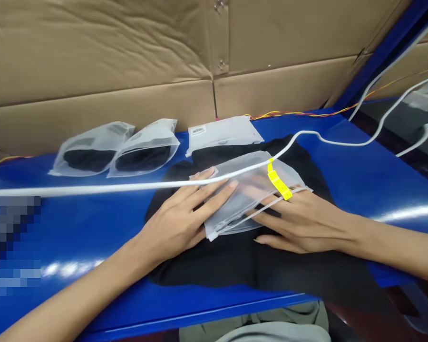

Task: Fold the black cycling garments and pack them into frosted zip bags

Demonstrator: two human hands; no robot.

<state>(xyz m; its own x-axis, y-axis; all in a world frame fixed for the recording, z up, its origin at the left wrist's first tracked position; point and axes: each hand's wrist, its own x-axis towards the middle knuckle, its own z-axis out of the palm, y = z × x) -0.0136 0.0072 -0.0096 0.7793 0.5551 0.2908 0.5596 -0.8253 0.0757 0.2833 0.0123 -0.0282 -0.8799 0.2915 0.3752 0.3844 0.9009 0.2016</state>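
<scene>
Currently, our open left hand [174, 213] lies flat on the frosted plastic bag [240, 197] atop the black garment [235, 266]; our open right hand [299, 223] extends its fingers [260, 216] beneath the bag's film.

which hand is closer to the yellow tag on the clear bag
Right. The right hand sits just below the yellow tag on the clear plastic bag; the left hand lies farther off, across the bag.

- I touch a frosted plastic bag [242, 194]: matt, smooth
- under it, black cloth [257, 266]: matt
- my tabletop [406, 190]: glossy blue
- white cable [128, 186]: smooth plastic
- ahead, cardboard [92, 52]: rough brown paper
</scene>
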